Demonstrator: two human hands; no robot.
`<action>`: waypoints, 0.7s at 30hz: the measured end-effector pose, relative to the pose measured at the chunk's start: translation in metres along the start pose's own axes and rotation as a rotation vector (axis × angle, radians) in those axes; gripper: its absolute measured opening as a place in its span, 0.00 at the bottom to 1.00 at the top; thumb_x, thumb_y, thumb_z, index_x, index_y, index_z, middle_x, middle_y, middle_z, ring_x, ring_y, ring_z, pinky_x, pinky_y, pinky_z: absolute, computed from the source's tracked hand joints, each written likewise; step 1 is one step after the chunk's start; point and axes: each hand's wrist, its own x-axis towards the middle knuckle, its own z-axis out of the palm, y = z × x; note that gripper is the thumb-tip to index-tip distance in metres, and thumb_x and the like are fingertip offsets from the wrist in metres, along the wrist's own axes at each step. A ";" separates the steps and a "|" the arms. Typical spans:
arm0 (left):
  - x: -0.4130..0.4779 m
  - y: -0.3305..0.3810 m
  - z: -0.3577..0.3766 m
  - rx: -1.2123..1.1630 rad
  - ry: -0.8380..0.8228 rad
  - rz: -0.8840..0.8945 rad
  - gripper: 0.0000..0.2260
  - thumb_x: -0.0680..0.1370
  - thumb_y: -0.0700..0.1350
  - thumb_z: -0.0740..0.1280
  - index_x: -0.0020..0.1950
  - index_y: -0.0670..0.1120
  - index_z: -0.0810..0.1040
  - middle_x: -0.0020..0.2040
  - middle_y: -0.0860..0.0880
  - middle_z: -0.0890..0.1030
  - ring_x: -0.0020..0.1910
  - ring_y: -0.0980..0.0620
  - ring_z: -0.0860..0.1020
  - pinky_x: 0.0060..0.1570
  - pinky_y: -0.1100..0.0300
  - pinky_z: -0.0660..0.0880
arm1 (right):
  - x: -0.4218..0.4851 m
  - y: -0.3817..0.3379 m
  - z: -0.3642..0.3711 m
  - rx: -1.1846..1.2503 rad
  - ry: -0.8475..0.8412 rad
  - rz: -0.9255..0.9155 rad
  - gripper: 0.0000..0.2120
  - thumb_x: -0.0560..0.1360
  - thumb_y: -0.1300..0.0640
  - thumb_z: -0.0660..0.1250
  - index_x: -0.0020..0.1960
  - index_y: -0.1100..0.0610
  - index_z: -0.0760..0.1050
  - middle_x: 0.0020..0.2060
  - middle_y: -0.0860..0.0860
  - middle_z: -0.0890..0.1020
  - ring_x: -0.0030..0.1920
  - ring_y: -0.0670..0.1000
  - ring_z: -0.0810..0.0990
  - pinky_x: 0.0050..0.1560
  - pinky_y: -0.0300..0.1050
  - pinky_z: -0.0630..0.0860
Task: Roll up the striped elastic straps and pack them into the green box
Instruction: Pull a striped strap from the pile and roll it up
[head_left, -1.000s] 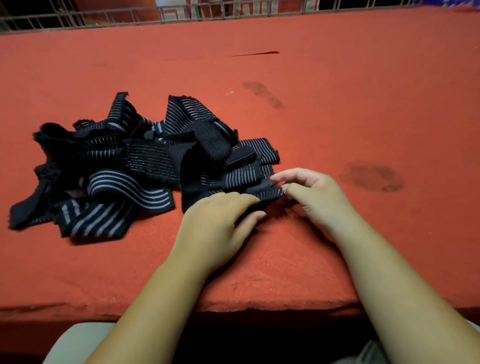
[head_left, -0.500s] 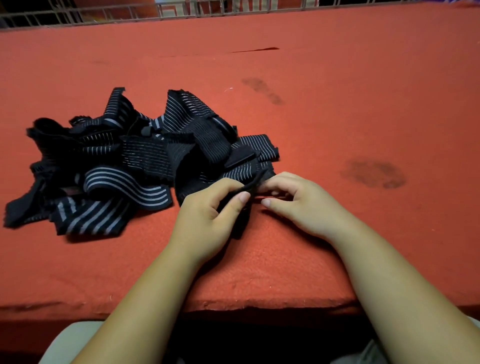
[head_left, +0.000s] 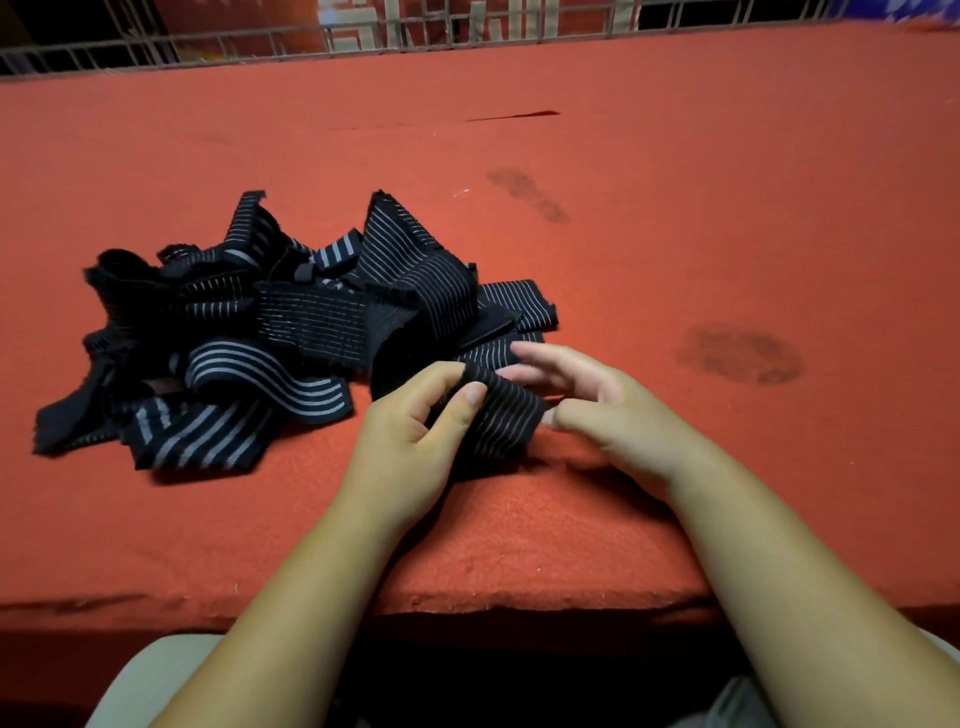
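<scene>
Strap (head_left: 498, 418): rolling begun, pinched by left hand (head_left: 415, 431); right hand (head_left: 608, 405) spread-fingered, touching it. Pile (head_left: 260, 332) beyond left hand unrolled (green box unseen).

Count: 2 hands, left hand (head_left: 410, 436) plus right hand (head_left: 597, 405). 1 strap (head_left: 498, 415) between them. 1 tangled pile (head_left: 270, 322) of striped straps, number unreadable. 1 red worktop (head_left: 727, 208). 2 marks: round stain (head_left: 740, 356), long stain (head_left: 527, 195).

Red felt tabletop (head_left: 727, 156), near edge frayed. Dark round stain (head_left: 740, 357) right of centre; longer smudge (head_left: 527, 195) farther back. Thin dark slit (head_left: 511, 116) toward far side. Metal grid railing (head_left: 208, 44) along far edge.
</scene>
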 end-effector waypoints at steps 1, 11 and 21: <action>0.000 0.000 0.000 0.028 0.001 0.013 0.07 0.85 0.46 0.67 0.59 0.49 0.85 0.52 0.57 0.86 0.54 0.55 0.84 0.57 0.59 0.78 | -0.003 -0.001 0.003 0.087 -0.015 0.015 0.35 0.71 0.64 0.64 0.78 0.54 0.71 0.64 0.47 0.85 0.62 0.48 0.83 0.58 0.38 0.78; 0.021 0.010 -0.036 0.554 0.384 0.085 0.07 0.81 0.47 0.75 0.56 0.47 0.82 0.52 0.50 0.79 0.53 0.47 0.76 0.57 0.55 0.70 | -0.019 -0.015 0.035 -0.155 0.019 0.024 0.09 0.77 0.53 0.69 0.54 0.49 0.87 0.50 0.47 0.87 0.52 0.44 0.83 0.60 0.47 0.75; 0.030 0.003 -0.056 0.423 0.213 0.016 0.19 0.77 0.40 0.65 0.64 0.51 0.86 0.52 0.53 0.82 0.56 0.52 0.80 0.61 0.56 0.75 | 0.021 -0.031 0.059 -0.390 0.251 -0.093 0.06 0.82 0.52 0.72 0.54 0.45 0.87 0.52 0.46 0.84 0.46 0.46 0.85 0.52 0.39 0.78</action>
